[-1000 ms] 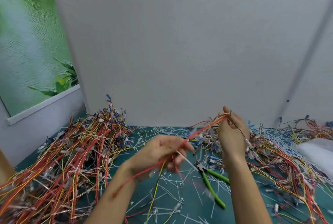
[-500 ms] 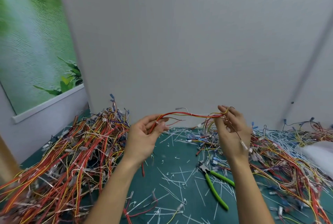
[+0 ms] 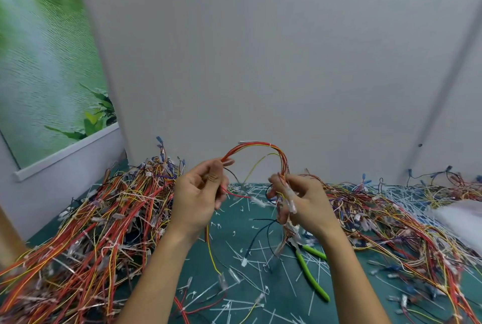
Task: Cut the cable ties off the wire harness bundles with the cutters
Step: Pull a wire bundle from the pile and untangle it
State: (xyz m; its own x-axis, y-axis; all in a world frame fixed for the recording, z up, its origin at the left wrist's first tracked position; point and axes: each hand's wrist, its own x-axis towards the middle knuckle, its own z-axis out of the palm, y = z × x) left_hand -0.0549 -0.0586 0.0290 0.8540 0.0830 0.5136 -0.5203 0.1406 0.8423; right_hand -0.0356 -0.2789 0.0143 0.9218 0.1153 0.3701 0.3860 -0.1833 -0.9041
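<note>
Below the right grip (image 3: 303, 202), blurred dangling connectors (image 3: 287, 235) partly hide the head of the cutters (image 3: 311, 280), and the right forearm (image 3: 347, 271) covers one handle's end.

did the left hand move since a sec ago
Yes. The left hand, gripping the wire harness, has gone up and left, away from the green cutters.

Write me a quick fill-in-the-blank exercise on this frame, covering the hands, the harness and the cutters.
1. The wire harness arches between the left hand and right hand; ____ grip it.
2. The cutters have ____ handles.
3. The cutters lie on the mat, in ____ hand.
Missing words: both; green; neither.
</note>
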